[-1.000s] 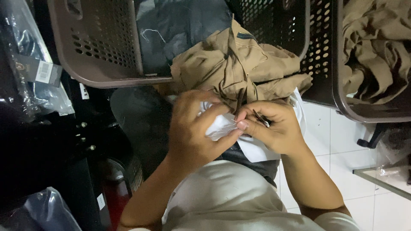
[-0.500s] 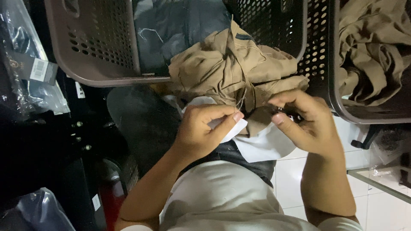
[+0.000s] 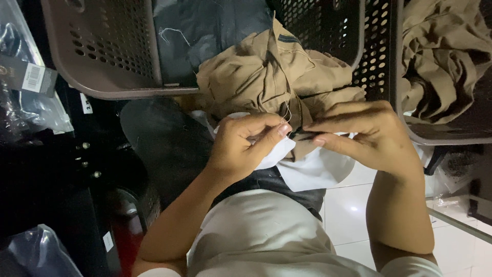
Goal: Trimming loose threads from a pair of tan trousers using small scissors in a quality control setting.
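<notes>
khaki cloth (image 3: 266,77), a crumpled garment with a zip, lies bunched on the person's lap against the front of a grey perforated basket (image 3: 102,56); the left hand (image 3: 241,146) pinches a thin thread at its edge over white lining (image 3: 312,169), while the right hand (image 3: 369,133) presses fingers together on a small dark tool. judging by the heaps, one garment is in hand and more khaki cloth fills a second basket (image 3: 441,77), with three baskets visible in all.

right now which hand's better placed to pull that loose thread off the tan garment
Left, probably. The left hand already pinches the thread between thumb and forefinger beside the tan garment. The right hand grips a dark edge of the fabric, so it seems better placed to steady it.
</notes>
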